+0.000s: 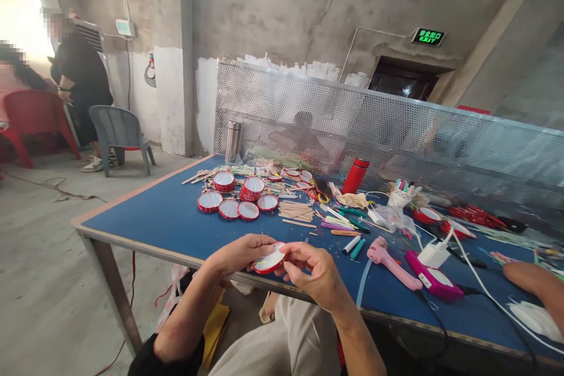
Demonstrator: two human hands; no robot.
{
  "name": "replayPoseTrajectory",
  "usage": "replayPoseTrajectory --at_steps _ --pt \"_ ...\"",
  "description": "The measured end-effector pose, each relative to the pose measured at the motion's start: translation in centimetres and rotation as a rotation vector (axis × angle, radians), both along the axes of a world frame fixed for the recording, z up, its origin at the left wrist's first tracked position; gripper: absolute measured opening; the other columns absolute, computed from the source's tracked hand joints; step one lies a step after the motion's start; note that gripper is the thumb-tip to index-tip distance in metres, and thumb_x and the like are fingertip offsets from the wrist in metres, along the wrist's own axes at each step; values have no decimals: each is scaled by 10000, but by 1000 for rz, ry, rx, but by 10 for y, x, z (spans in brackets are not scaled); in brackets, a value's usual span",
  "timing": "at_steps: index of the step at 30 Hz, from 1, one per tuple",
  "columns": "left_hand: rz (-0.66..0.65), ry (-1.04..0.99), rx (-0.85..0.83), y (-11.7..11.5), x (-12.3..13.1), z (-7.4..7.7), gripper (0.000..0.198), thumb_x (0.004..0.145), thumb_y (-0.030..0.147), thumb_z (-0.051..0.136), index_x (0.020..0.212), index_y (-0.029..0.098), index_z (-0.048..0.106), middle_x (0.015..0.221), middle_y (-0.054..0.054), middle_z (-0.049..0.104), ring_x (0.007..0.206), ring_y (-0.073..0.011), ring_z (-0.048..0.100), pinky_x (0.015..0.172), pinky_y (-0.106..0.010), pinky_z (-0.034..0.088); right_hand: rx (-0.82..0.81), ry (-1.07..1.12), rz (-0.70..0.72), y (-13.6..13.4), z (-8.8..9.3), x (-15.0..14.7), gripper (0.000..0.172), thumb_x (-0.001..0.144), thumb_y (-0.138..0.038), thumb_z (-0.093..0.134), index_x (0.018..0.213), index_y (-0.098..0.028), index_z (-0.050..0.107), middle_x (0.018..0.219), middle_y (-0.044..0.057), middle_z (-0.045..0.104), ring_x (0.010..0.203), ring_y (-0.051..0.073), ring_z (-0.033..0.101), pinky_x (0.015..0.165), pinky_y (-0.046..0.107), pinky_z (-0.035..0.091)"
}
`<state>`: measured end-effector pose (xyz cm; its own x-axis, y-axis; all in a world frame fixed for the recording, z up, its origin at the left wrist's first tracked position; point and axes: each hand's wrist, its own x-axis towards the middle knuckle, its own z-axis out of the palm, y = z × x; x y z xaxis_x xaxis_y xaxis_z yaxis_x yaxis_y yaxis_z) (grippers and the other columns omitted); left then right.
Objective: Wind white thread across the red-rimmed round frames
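While the person sits at the near edge of the blue counter [167,217], both hands meet over that edge around one small red-rimmed disc [269,261] with a white face. Left hand [240,252] has its fingers closed on the disc's left rim; right hand [315,270] pinches the right rim, thumb on top (fingertips partly hidden, so exact contact is hard to read). The disc sits tilted, face up and toward the far side.

Far of the hands, a cluster of matching discs [238,200] lies flat on the counter, some stacked. Just right of those, a pile of wooden sticks [296,210]. To the right: coloured markers [348,226], a pink glue gun [390,259], a magenta device [432,279] and a white charger [434,254] with its cable. A red flask [356,176] and a steel flask [232,141] stand far, near the perforated metal screen [396,129]. Another person's arm [535,282] rests at the right edge.

My judgement: keep grip on the rim only, fingers off the white face, and hold the disc over the counter so a slip lands there.
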<state>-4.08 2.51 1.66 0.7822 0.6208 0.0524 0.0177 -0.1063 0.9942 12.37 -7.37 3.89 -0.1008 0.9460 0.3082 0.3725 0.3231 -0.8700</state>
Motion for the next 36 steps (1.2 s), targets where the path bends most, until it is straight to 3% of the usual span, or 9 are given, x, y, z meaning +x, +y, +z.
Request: replayPoseTrajectory --at_steps 8,11,14,17,23,32,34,36 --pt "-7 -3 -35 1 -3 3 382 713 479 669 890 144 714 571 10 597 512 -119 476 447 -199 341 -2 9 -9 -1 -1 -3 150 793 -207 531 910 -162 613 746 35 716 677 186 707 603 267 560" --pt "13 -23 -74 0 -2 -1 412 740 498 645 933 135 673 583 34 543 485 -84 413 418 -181 308 -31 84 52 -3 -2 2 240 813 -258 555 1035 -172 587 808 30 701 709 173 701 617 252 548" --pt "108 -143 -108 -1 0 -7 400 766 508 622 951 153 598 640 50 518 495 -65 409 436 -168 326 5 222 -113 0 -11 5 367 852 -378 538 1157 -177 502 790 21 669 620 146 678 521 216 509" --pt "213 -252 -130 -1 2 -14 363 781 506 612 903 176 519 655 60 513 507 -63 446 478 -169 352 17 352 -307 9 -23 0 431 853 -500 507 1105 -150 490 741 30 645 539 144 650 413 198 459" --pt "313 -279 -49 -2 6 -19 390 787 525 590 951 183 498 717 44 556 557 -86 485 528 -193 378 -43 400 -204 20 -33 -17 425 788 -501 604 1018 -149 545 810 51 651 572 136 643 361 158 389" --pt "216 -129 42 -10 0 -4 406 761 555 595 829 156 565 613 37 560 588 -115 480 565 -218 353 -109 556 -235 18 -31 -14 382 741 -425 660 967 -130 574 727 23 643 505 109 610 322 135 360" --pt "226 -151 41 -9 1 -6 428 746 554 614 914 164 554 621 38 575 605 -127 506 587 -228 380 -124 561 -247 15 -29 -10 393 724 -432 664 958 -128 579 700 18 642 488 111 609 308 133 356" --pt "317 -248 22 -9 2 -11 456 760 574 587 998 193 507 602 51 569 588 -132 516 568 -232 394 -149 566 -279 13 -28 -4 398 706 -436 666 937 -122 583 665 19 646 468 114 607 300 132 355"
